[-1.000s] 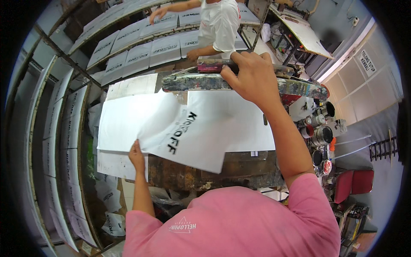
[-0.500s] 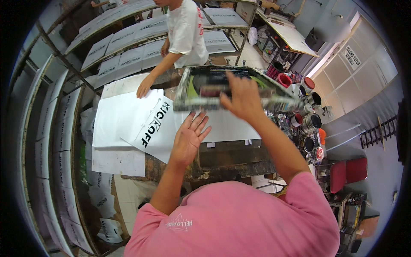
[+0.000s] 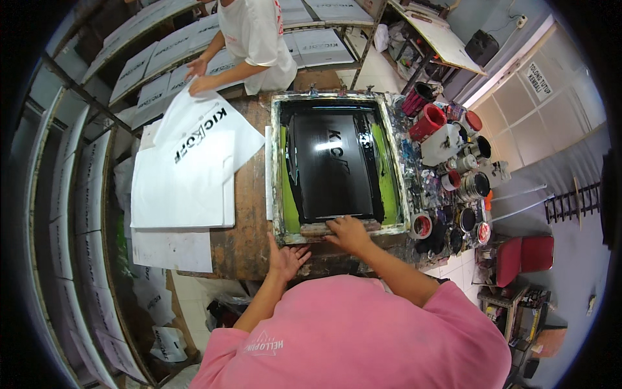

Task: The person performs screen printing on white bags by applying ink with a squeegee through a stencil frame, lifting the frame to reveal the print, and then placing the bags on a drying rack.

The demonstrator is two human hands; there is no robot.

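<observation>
While the right hand (image 3: 350, 235) rests at the near end of the screen frame (image 3: 396, 170), its fingers closed over the squeegee (image 3: 313, 229), the left hand (image 3: 289, 260) is empty, fingers spread wide, just beside the near left corner; whether it touches the rim I cannot tell. The frame lies on the desk (image 3: 251, 217), black ink (image 3: 319, 189) across its mesh.

Handling, in my judgement: the squeegee is stiff and light enough for one hand, likely slippery where inked; hold it along the upper bar, clear of the blade. The frame looks rigid and heavier, best taken by its near rim; the mesh is presumably the fragile part. The printed white sheet (image 3: 208, 129) appears light and limp; plain edges are the safe hold, as the lettering may smear.

Changes against half a second ago: the frame, then tilted up, is down flat; the left hand has drawn back toward the body; the printed sheet, then lying over the stack of white sheets (image 3: 175, 198), is partly raised by a co-worker's hands (image 3: 205, 85).
</observation>
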